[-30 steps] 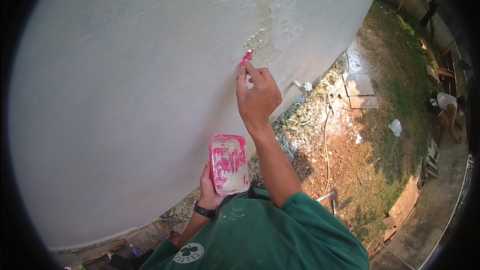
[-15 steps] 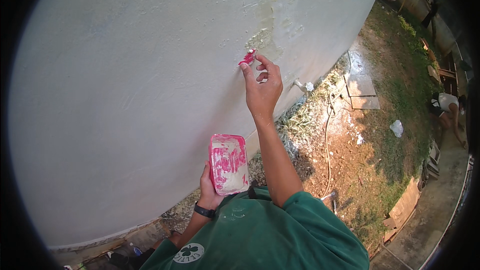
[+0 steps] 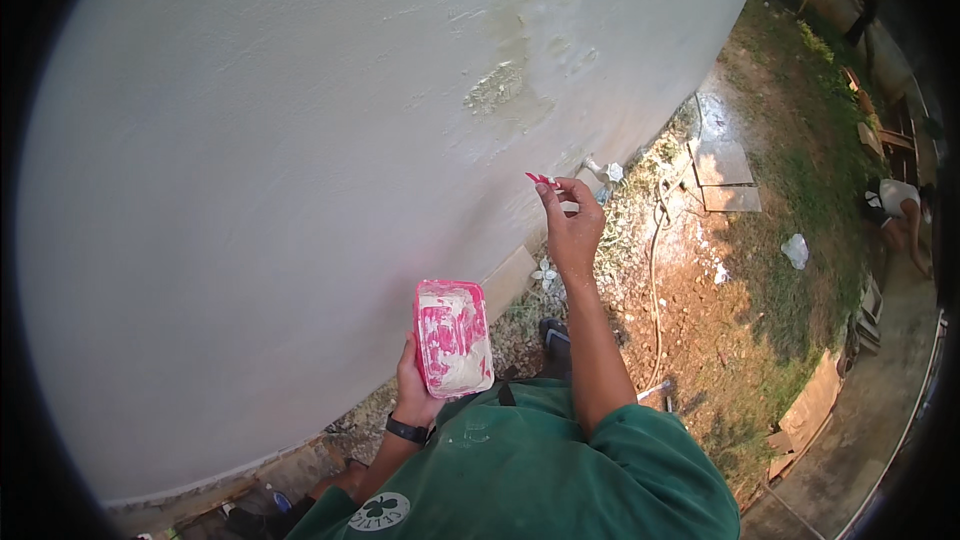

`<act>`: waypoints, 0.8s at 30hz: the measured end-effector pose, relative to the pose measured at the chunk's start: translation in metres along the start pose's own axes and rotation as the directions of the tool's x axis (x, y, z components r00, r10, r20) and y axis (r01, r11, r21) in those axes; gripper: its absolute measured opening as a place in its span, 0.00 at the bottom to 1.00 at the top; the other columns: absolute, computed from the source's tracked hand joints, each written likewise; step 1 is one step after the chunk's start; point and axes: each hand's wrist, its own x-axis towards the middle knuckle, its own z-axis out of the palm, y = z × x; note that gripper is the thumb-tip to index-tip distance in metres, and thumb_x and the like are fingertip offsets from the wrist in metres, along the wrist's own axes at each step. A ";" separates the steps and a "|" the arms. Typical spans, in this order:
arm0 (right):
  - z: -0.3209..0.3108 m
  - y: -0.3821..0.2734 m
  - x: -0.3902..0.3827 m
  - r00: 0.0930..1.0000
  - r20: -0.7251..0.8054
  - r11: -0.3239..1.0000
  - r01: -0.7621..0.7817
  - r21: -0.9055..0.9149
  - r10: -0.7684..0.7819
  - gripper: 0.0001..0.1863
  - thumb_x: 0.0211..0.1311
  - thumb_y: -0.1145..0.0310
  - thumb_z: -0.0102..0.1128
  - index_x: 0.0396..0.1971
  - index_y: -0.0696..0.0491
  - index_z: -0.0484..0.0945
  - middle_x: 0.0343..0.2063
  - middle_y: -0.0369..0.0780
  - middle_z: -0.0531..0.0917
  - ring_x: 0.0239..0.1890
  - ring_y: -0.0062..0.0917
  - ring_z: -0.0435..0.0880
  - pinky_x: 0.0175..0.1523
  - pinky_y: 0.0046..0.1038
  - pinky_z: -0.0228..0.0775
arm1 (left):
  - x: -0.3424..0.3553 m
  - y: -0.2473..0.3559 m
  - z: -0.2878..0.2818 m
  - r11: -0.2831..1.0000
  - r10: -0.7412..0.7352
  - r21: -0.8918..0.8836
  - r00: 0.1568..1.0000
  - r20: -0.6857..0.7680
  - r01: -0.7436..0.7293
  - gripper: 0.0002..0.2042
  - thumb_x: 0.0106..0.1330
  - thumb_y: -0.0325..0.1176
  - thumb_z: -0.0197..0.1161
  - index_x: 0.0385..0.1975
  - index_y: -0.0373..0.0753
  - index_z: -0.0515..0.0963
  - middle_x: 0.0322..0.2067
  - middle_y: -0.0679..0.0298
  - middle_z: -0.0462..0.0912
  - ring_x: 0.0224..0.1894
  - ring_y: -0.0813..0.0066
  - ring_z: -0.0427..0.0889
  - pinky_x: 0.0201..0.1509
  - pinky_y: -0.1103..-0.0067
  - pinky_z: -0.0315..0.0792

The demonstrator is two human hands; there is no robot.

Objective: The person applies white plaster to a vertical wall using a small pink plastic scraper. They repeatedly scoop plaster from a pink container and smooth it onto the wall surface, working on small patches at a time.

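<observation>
My left hand (image 3: 414, 386) grips the side of a pink plastic tub (image 3: 455, 338) smeared inside with off-white putty. My right hand (image 3: 574, 230) is raised in front of the wall, pinching a small pink scraper (image 3: 543, 180) between thumb and fingers. The scraper is apart from the wall surface. Above and left of it, a rough putty patch (image 3: 494, 88) clings to the pale wall (image 3: 250, 190), below a damp-looking streak. Whether any putty sits on the scraper is hard to make out.
A white tap (image 3: 606, 171) juts from the wall beside my right hand. Gravelly soil, a hose (image 3: 654, 290) and flat slabs (image 3: 724, 165) lie along the wall's foot. A crumpled white bag (image 3: 795, 251) rests on the grass; another person (image 3: 897, 205) bends at the far right.
My right hand has drawn the scraper off the wall, moving down and to the right. The putty patch is now uncovered. The tub in my left hand has shifted only slightly.
</observation>
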 end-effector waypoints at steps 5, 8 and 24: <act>-0.013 -0.006 0.015 0.986 0.148 0.992 0.064 0.110 -0.080 0.07 0.65 0.74 0.71 0.41 0.58 0.87 0.37 0.38 0.88 0.38 0.17 0.86 0.40 0.22 0.79 | 0.003 -0.001 0.011 1.000 0.011 -0.021 1.000 -0.003 -0.011 0.27 0.84 0.53 0.39 0.69 0.38 0.69 0.63 0.55 0.79 0.63 0.59 0.80 0.69 0.58 0.74; -0.024 -0.027 0.016 0.979 0.194 0.978 0.013 0.210 -0.054 0.13 0.62 0.79 0.69 0.48 0.57 0.85 0.39 0.40 0.87 0.38 0.21 0.89 0.42 0.24 0.83 | 0.000 -0.006 0.020 0.998 0.060 -0.004 0.998 -0.013 -0.060 0.27 0.84 0.52 0.39 0.68 0.38 0.69 0.63 0.55 0.79 0.62 0.60 0.81 0.69 0.59 0.74; -0.077 0.224 0.109 0.983 0.166 0.835 0.157 -0.527 -0.080 0.12 0.63 0.61 0.71 0.39 0.54 0.90 0.62 0.53 0.78 0.57 0.44 0.84 0.62 0.41 0.74 | 0.005 -0.064 0.013 0.997 -0.009 -0.072 0.982 -0.189 -0.005 0.29 0.83 0.56 0.41 0.67 0.38 0.71 0.63 0.54 0.79 0.63 0.56 0.80 0.70 0.55 0.73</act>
